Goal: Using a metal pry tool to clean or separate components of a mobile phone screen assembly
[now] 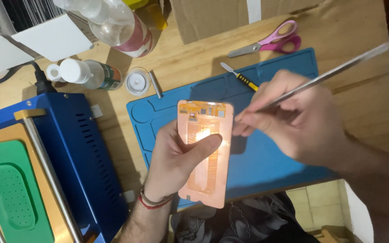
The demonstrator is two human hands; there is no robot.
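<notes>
wooden desk [190,67] with a blue silicone repair mat [266,166] on it; tiled floor shows below the desk edge at lower right. a blue machine [84,157] with a green pad [10,193] sits at left, black cable plugged in behind it. cardboard box [212,15] at top, pink scissors [271,40] beside it on the wood, yellow-black pry tool [241,78] on the mat's top edge. clear bottle with pink label [122,27] lies at upper left, a small white-capped bottle with green label [88,74] below it, a round clear lid [137,82] just beside that. left hand [176,157] holds a copper-coloured phone screen panel [205,153] above the mat, thumb across its face, fingers behind. right hand [293,121] pinches a thin metal spudger [334,72], tip at the panel's right edge.
</notes>
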